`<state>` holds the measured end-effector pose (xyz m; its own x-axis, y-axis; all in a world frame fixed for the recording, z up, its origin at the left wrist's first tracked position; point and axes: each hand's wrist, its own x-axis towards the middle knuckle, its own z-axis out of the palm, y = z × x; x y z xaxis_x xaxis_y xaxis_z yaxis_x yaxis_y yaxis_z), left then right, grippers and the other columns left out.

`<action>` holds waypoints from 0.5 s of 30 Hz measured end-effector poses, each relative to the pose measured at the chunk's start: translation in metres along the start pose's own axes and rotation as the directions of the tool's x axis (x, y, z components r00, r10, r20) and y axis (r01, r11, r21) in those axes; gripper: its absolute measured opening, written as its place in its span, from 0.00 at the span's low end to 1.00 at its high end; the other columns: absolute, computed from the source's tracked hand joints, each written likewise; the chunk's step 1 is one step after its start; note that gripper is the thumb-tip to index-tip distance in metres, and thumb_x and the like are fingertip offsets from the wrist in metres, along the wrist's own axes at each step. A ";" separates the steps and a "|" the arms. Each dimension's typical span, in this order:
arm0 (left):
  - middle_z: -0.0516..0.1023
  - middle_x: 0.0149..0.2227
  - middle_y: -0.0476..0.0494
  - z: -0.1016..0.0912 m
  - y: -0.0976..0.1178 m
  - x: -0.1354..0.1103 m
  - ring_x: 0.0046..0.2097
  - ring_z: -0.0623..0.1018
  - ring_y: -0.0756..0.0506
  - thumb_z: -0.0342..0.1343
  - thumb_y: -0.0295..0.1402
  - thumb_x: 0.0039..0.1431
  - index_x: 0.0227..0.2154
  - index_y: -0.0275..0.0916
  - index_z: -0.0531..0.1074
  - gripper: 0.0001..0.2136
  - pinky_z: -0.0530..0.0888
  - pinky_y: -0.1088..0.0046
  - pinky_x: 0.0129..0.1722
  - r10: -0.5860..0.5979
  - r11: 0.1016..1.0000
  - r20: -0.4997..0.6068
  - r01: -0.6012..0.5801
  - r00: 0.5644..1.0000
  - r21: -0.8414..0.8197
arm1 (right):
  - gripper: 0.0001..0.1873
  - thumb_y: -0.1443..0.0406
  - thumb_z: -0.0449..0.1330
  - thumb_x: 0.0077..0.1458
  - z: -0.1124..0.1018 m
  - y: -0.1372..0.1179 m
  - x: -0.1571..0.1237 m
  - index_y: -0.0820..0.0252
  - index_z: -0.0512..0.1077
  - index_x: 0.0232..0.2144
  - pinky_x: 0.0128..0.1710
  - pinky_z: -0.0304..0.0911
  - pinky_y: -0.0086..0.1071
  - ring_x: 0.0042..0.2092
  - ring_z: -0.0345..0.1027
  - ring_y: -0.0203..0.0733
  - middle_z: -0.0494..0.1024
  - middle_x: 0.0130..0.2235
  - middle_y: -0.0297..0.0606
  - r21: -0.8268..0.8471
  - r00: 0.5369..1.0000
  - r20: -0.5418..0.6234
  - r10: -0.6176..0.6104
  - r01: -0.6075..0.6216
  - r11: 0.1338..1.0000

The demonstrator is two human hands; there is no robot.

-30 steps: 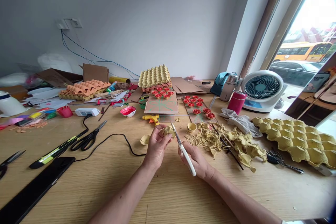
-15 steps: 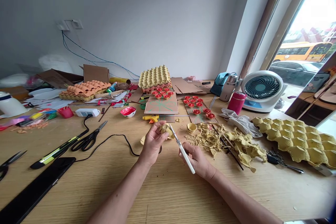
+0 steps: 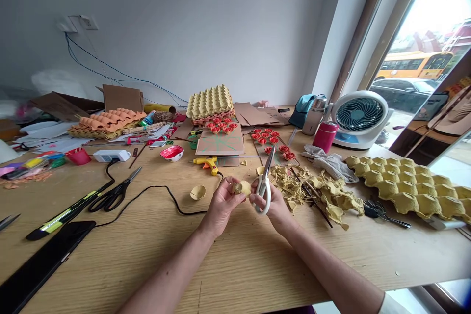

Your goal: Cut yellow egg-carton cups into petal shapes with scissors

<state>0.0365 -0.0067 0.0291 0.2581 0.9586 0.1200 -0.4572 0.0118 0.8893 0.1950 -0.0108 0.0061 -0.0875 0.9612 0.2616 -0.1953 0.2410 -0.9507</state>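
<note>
My left hand [image 3: 221, 203] pinches a small yellow egg-carton cup piece [image 3: 243, 188] above the wooden table [image 3: 235, 265]. My right hand [image 3: 274, 206] is closed round the white handles of a pair of scissors [image 3: 265, 181], whose blades point up and away. The fingertips of both hands meet at the cup piece. A heap of yellow carton scraps [image 3: 312, 191] lies just right of my hands. Another cut cup [image 3: 197, 192] rests on the table to the left.
A yellow egg tray [image 3: 408, 186] lies at the right, a fan [image 3: 358, 117] and a red flask [image 3: 325, 136] behind it. Red paper roses [image 3: 270, 140], cardboard [image 3: 220, 143], a glue gun [image 3: 208, 163], black scissors [image 3: 114, 196] and a black cable [image 3: 158, 191] crowd the middle and left.
My right hand has swung the scissors from pointing at the cup to blades upright, and moved in against my left hand. The camera view shifted slightly right and down.
</note>
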 end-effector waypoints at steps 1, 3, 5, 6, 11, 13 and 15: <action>0.75 0.34 0.52 0.000 -0.001 0.000 0.37 0.75 0.51 0.71 0.31 0.44 0.37 0.42 0.69 0.18 0.72 0.76 0.40 -0.010 1.000 0.004 0.010 1.000 -0.013 | 0.23 0.50 0.70 0.46 -0.001 0.000 0.000 0.55 0.66 0.36 0.29 0.61 0.31 0.30 0.62 0.36 0.68 0.31 0.31 0.008 1.000 -0.007 0.004 -0.004 1.000; 0.75 0.34 0.51 -0.003 -0.002 0.001 0.36 0.74 0.52 0.71 0.33 0.45 0.35 0.41 0.69 0.17 0.72 0.76 0.39 -0.045 0.997 0.005 0.045 0.999 -0.055 | 0.23 0.50 0.70 0.46 -0.001 0.000 0.000 0.55 0.66 0.35 0.29 0.61 0.30 0.30 0.61 0.36 0.67 0.31 0.31 0.022 1.000 -0.010 0.011 -0.010 1.000; 0.74 0.33 0.51 -0.007 -0.003 0.003 0.33 0.74 0.52 0.70 0.35 0.47 0.32 0.40 0.68 0.16 0.72 0.77 0.35 -0.095 0.991 -0.007 0.094 0.995 -0.100 | 0.23 0.51 0.71 0.45 -0.002 -0.001 -0.001 0.56 0.66 0.35 0.29 0.61 0.30 0.30 0.61 0.35 0.67 0.31 0.31 0.033 1.000 0.004 0.017 -0.017 0.999; 0.74 0.33 0.51 -0.010 -0.004 0.004 0.32 0.74 0.53 0.70 0.36 0.47 0.31 0.40 0.68 0.15 0.72 0.77 0.33 -0.120 0.986 -0.011 0.118 0.993 -0.114 | 0.24 0.51 0.71 0.45 -0.002 -0.001 -0.001 0.56 0.66 0.35 0.29 0.60 0.30 0.30 0.61 0.35 0.67 0.31 0.31 0.037 1.000 0.016 0.021 -0.022 0.999; 0.77 0.35 0.48 -0.021 -0.002 0.008 0.32 0.76 0.51 0.71 0.31 0.46 0.34 0.39 0.71 0.15 0.73 0.76 0.32 -0.194 0.973 0.011 0.194 0.981 -0.124 | 0.23 0.54 0.73 0.43 -0.006 -0.003 0.000 0.57 0.68 0.34 0.27 0.58 0.28 0.28 0.59 0.33 0.68 0.29 0.29 0.042 0.995 0.085 0.059 -0.063 0.997; 0.78 0.37 0.48 -0.023 0.000 0.009 0.34 0.77 0.51 0.70 0.29 0.46 0.39 0.40 0.73 0.16 0.74 0.76 0.34 -0.206 0.967 -0.005 0.203 0.979 -0.152 | 0.20 0.51 0.69 0.50 -0.011 -0.004 0.001 0.58 0.68 0.31 0.24 0.56 0.27 0.25 0.58 0.32 0.67 0.25 0.28 0.050 0.987 0.132 0.095 -0.102 0.994; 0.79 0.40 0.45 -0.025 0.003 0.009 0.36 0.78 0.50 0.69 0.29 0.48 0.44 0.40 0.75 0.19 0.75 0.75 0.37 -0.215 0.959 -0.022 0.207 0.976 -0.191 | 0.22 0.46 0.61 0.57 -0.016 -0.004 0.001 0.59 0.68 0.30 0.21 0.53 0.27 0.21 0.57 0.32 0.66 0.21 0.29 0.065 0.968 0.211 0.139 -0.155 0.986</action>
<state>0.0160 0.0094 0.0218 0.3316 0.9396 -0.0842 -0.5475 0.2644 0.7939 0.2115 -0.0089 0.0069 -0.3182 0.9350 0.1566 -0.2429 0.0793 -0.9668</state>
